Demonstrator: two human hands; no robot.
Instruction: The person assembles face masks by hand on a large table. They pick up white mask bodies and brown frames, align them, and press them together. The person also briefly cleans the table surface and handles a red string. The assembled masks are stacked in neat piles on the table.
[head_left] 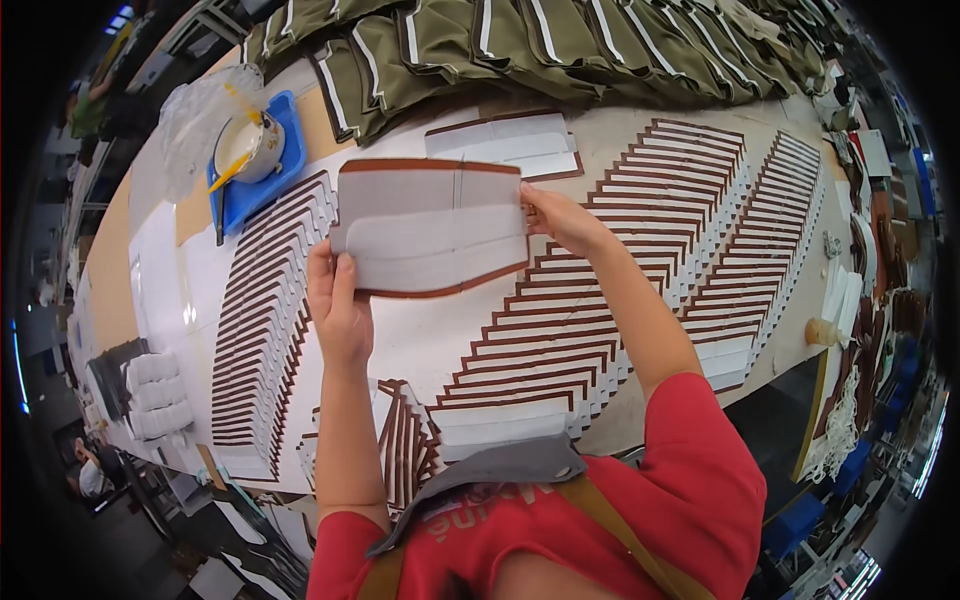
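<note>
Above the table I hold up a flat panel (pixel 430 230) with a grey-white face and brown top and bottom edges. My left hand (pixel 342 310) grips its lower left corner, thumb on the face. At its right edge, my right hand (pixel 562 218) pinches the upper part. Behind it, another pale brown-edged panel (pixel 505 143) lies on the table. Overlapping brown-edged panels fan out in a left row (pixel 262 330), a middle row (pixel 560 330) and a right row (pixel 755 240). More panels (pixel 405 445) lie close to my body, partly hidden by my left forearm.
At the far left, a blue tray (pixel 292 128) holds a bowl (pixel 266 150) of white paste with yellow-handled tools, beside crumpled clear plastic (pixel 190 125). Olive-green pieces with white strips (pixel 550 45) line the far edge. White bundles (pixel 158 395) sit at the left edge.
</note>
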